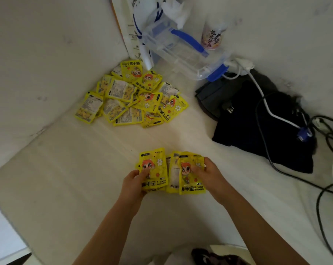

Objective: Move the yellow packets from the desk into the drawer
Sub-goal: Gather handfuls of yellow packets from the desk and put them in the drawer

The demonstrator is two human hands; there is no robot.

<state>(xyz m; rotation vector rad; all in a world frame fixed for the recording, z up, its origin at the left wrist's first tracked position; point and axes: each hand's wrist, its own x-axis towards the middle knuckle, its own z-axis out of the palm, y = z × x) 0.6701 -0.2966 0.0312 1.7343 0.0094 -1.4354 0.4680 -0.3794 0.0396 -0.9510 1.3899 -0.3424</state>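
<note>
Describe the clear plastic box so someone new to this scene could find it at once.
Start at the far corner of the white desk, just beyond the pile of yellow packets. The clear plastic box sits there, tilted, beside a labelled bottle. Only it is see-through with blue clips.

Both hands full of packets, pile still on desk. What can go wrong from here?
1. The left hand and right hand each grip a fanned bunch of yellow packets; the glossy outer ones could slip out in transit.
2. No drawer is in view, and neither hand is free to open one.
3. The remaining pile likely needs several more trips.
</note>
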